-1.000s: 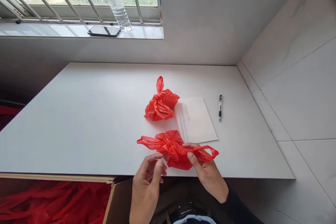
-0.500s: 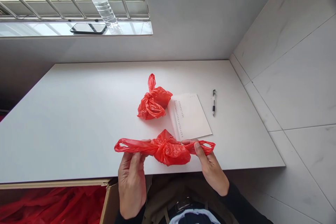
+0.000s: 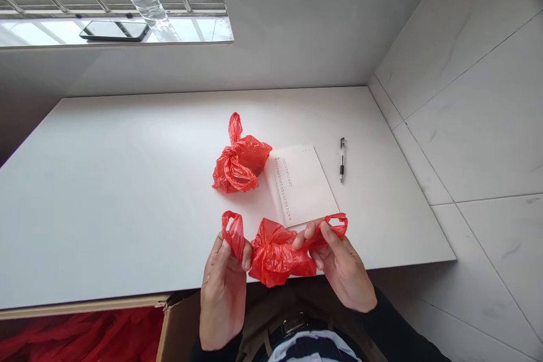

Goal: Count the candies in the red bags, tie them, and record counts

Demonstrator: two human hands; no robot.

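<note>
A red plastic bag (image 3: 278,257), knotted in the middle with a bulge of hidden contents, hangs between my hands at the front edge of the table. My left hand (image 3: 224,283) pinches its left handle loop, which stands up above the fingers. The right handle is gripped between thumb and fingers of my right hand (image 3: 339,266), its loop poking out past the fingertips. Farther back on the table rests a second tied red plastic bag (image 3: 241,164), one handle sticking up. An open notebook (image 3: 303,184) with small handwritten columns lies just beyond my right hand.
A pen (image 3: 342,160) lies right of the notebook on the white table (image 3: 127,192). At lower left, a cardboard box (image 3: 85,304) holds red bags (image 3: 85,336). A phone (image 3: 114,31) and a clear water bottle (image 3: 144,0) are on the windowsill. A tiled wall (image 3: 479,141) borders the right.
The bag was stretched out sideways; now its left handle is bent upward and my hands are closer together. The bag has come slightly nearer to my body. The view has shifted a little.
</note>
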